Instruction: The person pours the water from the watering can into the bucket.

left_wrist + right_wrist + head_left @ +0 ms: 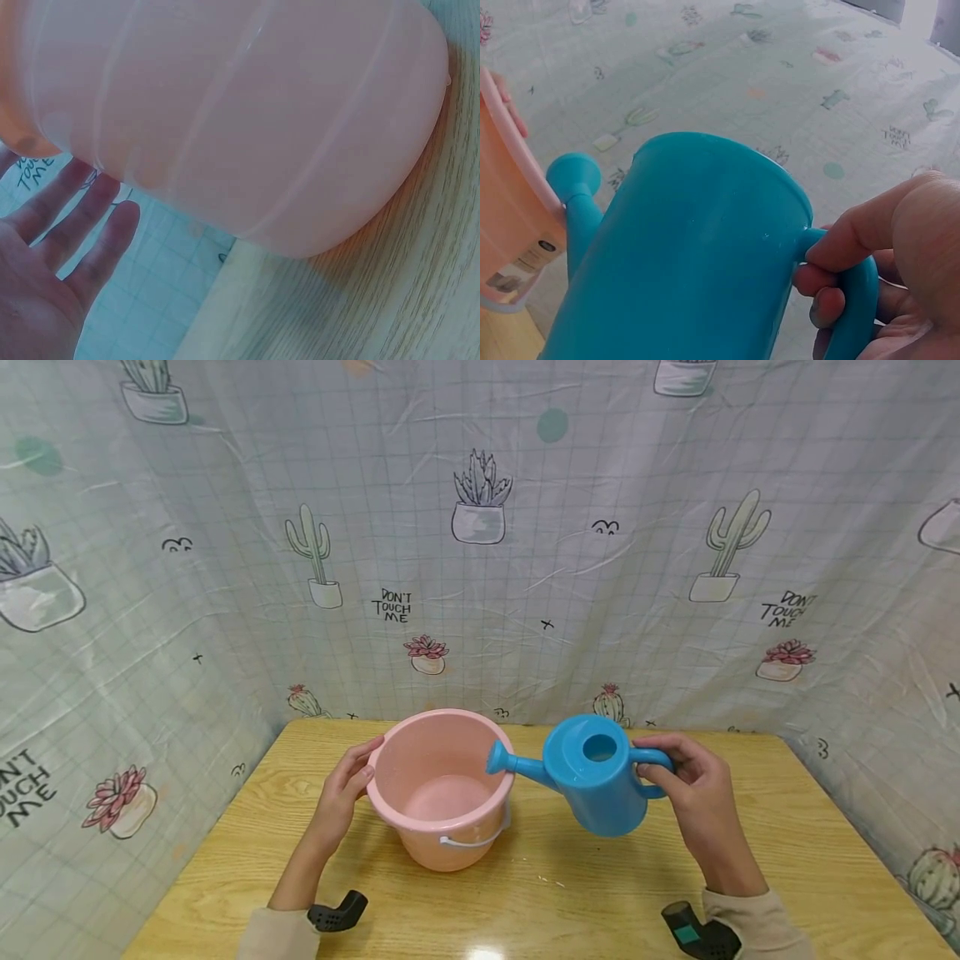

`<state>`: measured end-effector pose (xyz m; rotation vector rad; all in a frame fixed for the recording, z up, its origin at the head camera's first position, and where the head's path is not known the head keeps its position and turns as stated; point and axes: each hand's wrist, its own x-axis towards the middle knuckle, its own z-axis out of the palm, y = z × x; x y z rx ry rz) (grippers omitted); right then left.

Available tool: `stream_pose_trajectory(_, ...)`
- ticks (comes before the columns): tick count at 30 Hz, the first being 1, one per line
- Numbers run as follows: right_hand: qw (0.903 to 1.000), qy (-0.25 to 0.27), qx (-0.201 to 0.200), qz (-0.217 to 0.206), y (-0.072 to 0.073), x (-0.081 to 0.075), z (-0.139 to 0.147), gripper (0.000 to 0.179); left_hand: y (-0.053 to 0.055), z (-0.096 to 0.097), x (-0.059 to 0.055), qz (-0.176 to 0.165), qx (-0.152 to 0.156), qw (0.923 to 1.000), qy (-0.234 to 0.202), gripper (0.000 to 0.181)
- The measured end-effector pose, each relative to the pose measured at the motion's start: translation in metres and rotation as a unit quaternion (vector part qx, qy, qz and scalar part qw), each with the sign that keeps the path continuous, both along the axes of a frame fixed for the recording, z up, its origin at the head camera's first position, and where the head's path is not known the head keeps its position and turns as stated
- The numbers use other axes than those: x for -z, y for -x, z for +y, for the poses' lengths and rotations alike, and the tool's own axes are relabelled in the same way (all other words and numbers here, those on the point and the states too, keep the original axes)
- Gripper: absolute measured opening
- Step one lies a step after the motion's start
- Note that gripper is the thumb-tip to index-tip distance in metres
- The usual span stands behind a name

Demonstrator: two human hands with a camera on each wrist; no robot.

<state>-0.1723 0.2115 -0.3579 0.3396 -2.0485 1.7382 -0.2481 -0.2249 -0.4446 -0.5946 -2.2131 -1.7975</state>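
While resting the open left hand with nearly straight fingers against the outer left side of the pink bucket, just by the rim, grips the handle of the blue watering can with the curled fingers of the right hand. Holds the can tipped toward the bucket, between it and the desk's right edge, with the spout's rose at the bucket's right rim; cannot tell whether touching it. Has the bucket standing on the wooden desk, nearer the left edge than the right, with a white bail hanging on the side toward the desk's near edge. Shows small pale flecks between the can and that near edge. Wears beige sleeves and black wrist mounts there. Faces a cactus-printed sheet, hung behind the far edge and along both side edges.
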Motion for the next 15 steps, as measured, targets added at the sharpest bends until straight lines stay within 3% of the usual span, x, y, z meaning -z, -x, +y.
stream_pose_trajectory(15,1.0000,-0.001,0.005,0.000,-0.0016,-0.0022,-0.0008,0.024,-0.0004,0.0006,-0.0017,0.001,-0.002,1.0000,0.006,0.041)
